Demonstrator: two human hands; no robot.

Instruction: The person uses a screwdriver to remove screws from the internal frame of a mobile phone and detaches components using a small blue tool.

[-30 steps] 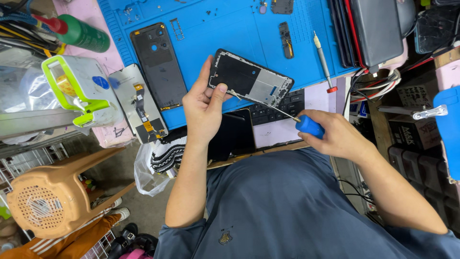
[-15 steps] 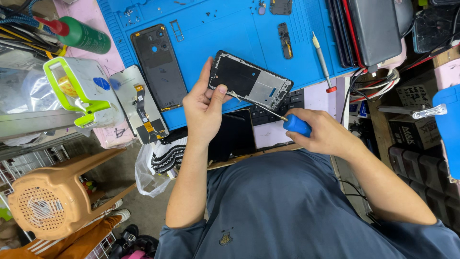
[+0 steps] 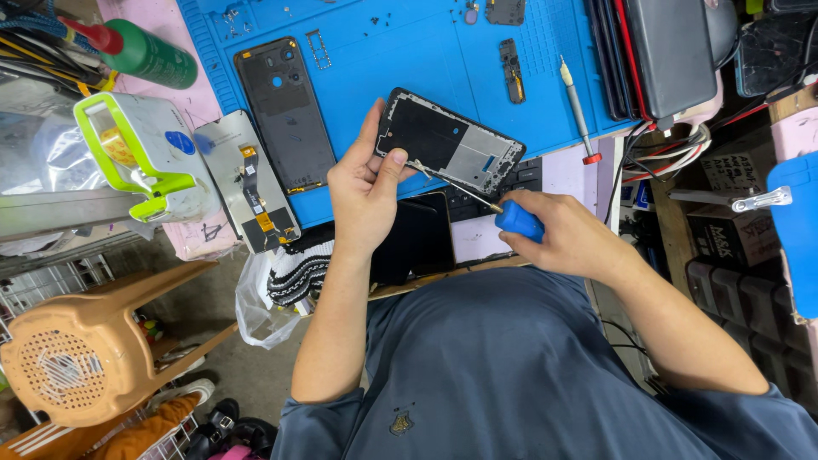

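We hold the phone frame (image 3: 450,141) tilted above the near edge of the blue mat (image 3: 409,60), its bare inner side facing us. Our left hand (image 3: 365,183) pinches its near left corner, thumb on top. Our right hand (image 3: 567,237) is closed around the blue-handled screwdriver (image 3: 477,198), whose thin shaft now reaches to the frame's lower left edge beside our thumb; a second ago the handle sat farther right and lower, so the tip has been brought in to work at that corner. On the mat's left side lies a dark back cover (image 3: 285,115); a detached screen (image 3: 247,183) rests past the mat's left edge. A second screwdriver (image 3: 575,106) lies at the mat's right.
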